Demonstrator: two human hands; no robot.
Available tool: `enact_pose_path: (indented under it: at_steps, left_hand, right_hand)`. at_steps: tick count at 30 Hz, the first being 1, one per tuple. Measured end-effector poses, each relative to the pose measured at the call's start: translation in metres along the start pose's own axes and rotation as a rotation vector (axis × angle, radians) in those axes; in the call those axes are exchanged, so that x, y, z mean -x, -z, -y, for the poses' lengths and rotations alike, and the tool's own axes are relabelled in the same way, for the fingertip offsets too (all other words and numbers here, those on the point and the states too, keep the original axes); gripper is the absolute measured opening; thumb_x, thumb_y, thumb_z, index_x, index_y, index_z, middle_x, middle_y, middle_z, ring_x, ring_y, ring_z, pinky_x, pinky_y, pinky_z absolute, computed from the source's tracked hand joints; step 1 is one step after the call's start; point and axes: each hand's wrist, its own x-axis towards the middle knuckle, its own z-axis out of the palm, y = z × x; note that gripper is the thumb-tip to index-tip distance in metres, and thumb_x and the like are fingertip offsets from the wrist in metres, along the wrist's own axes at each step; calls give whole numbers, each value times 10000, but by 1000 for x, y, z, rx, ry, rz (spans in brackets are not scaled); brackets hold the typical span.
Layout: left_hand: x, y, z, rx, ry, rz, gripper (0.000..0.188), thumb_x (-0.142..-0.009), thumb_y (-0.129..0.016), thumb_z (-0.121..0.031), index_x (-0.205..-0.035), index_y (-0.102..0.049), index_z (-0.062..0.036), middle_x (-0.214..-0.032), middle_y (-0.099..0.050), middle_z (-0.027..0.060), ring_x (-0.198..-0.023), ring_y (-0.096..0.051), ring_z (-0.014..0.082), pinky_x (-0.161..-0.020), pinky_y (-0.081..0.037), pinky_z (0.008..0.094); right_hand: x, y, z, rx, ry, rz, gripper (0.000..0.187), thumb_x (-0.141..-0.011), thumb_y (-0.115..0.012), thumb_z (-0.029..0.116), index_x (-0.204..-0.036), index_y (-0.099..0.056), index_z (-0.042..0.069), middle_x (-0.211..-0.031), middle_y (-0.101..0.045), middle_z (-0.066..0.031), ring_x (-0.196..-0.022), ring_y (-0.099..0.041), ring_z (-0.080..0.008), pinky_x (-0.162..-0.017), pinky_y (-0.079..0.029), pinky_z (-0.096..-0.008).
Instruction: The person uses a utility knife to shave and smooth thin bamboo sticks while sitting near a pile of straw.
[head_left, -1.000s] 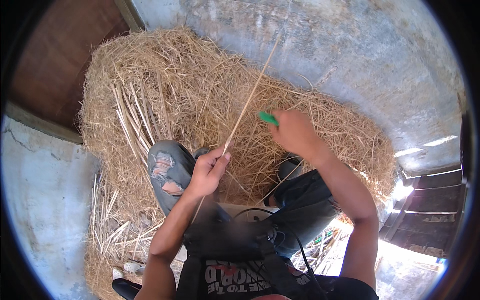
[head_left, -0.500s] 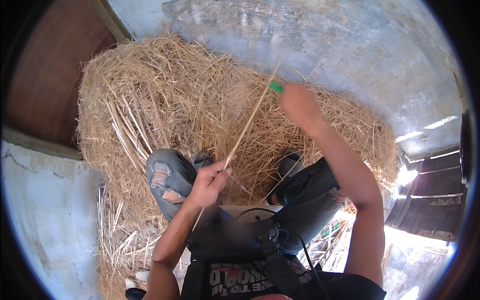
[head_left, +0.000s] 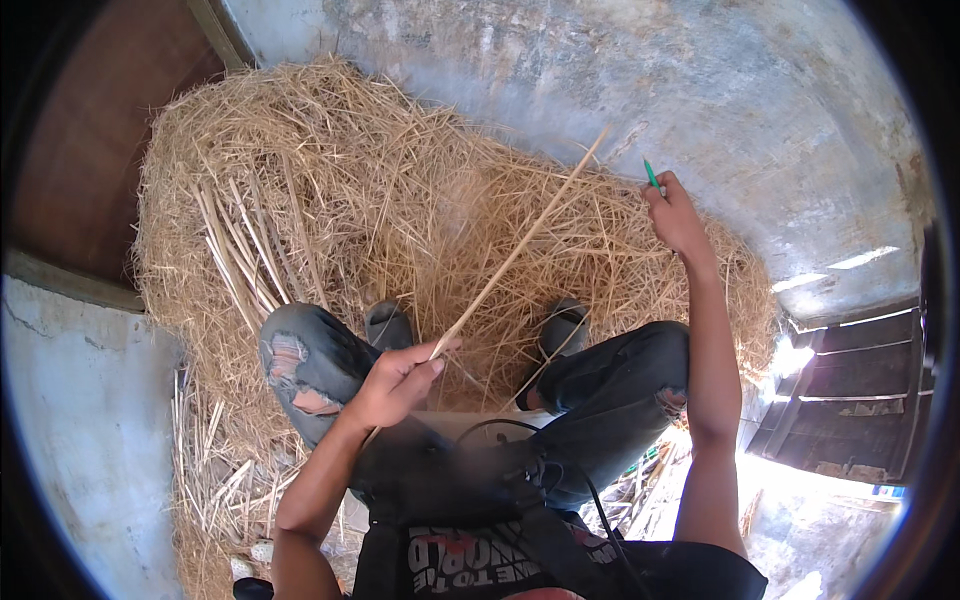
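Note:
My left hand (head_left: 392,385) is closed around the lower part of a long, thin pale stalk (head_left: 520,245), which slants up to the right over the straw. A short end of it shows below my wrist. My right hand (head_left: 676,215) grips a slim green tool (head_left: 652,174) whose tip points up and away; its exact kind is not clear. The tool is apart from the stalk, off to the right of its far end. Both hands are above a deep heap of dry straw (head_left: 330,140).
A bundle of pale stalks (head_left: 238,250) lies on the straw at left, with more stalks (head_left: 205,480) beside my left arm. A grey-blue wall (head_left: 620,70) stands behind the heap. Dark boards (head_left: 860,370) are at right. My bent knees (head_left: 640,375) flank the work area.
My right hand has moved right with the green tool, away from the stalk. My left hand keeps its hold, and the stalk now leans further to the right.

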Motion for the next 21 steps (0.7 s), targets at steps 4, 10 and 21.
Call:
enact_pose_path:
  at_steps: [4,10,21]
  left_hand:
    - [-2,-3,7,-13,8,35,403,-1075,-463,-121,-1462,-529,-33,-574,-383,-74,-485,-325,23,-476,-314,223]
    - [-4,-7,-3,-15,29,58,397,-1075,-462,-118,-1456,-534,-28,-577,-374,-75,-488,-313,28,-481,-307,229]
    - [-4,-7,-2,138,68,43,372,-1093,-463,-145,-1435,-546,-23,-623,-359,-98,-527,-314,14,-493,-257,217]
  right_hand:
    - [15,-11,36,-253,133,35,345,-1047,-527,357,-1131,-579,26,-772,-544,-37,-677,-502,-146,-639,-409,-336]
    - [11,-2,44,-111,89,105,413,-1054,-505,404,-1059,-613,5,-784,-558,-58,-738,-528,-181,-726,-416,-377]
    - [44,-27,79,18,290,299,479,-1057,-500,423,-962,-627,-29,-741,-595,-143,-726,-579,-251,-723,-453,-428]
